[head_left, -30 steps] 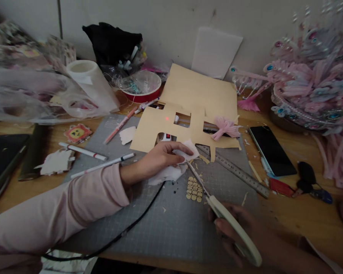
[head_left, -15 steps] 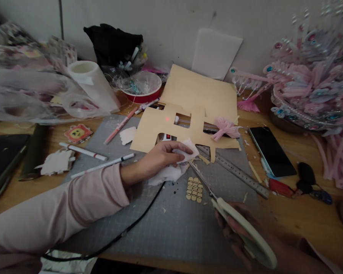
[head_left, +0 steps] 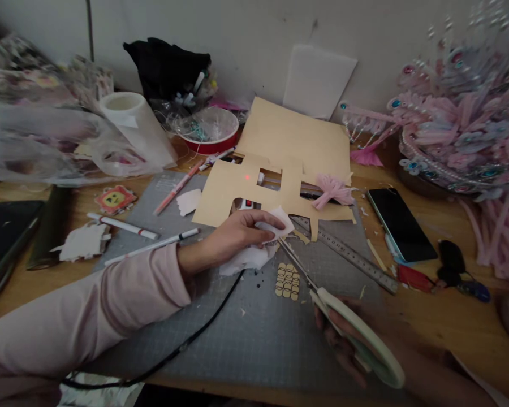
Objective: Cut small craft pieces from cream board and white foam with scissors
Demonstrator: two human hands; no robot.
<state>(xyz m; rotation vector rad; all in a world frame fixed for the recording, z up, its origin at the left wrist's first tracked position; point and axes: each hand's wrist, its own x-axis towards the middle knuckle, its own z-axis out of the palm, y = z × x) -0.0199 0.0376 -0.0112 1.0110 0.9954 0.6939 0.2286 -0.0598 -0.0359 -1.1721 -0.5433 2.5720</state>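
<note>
My left hand [head_left: 233,234] is closed round a crumpled piece of white paper [head_left: 254,251] and holds it just above the grey cutting mat [head_left: 246,328]. My right hand [head_left: 343,333] grips the pale green handles of a pair of scissors [head_left: 348,319]. The thin blades point up and left, and their tips touch the edge of the white paper by my left fingers. A small sheet of gold oval stickers [head_left: 287,281] lies on the mat under the blades.
A tan card sheet with cut-out windows [head_left: 275,169], a metal ruler [head_left: 348,253], a pink tassel [head_left: 333,189], two phones [head_left: 401,223] [head_left: 4,232], pens [head_left: 152,246], a tape roll [head_left: 138,127], a red bowl [head_left: 212,133], a black cable [head_left: 186,345] and a pink beaded headdress [head_left: 462,124] crowd the wooden desk.
The scissors and my right hand shifted slightly down and right, then back a little; the blades stay at the paper's edge. My left hand has barely moved.
</note>
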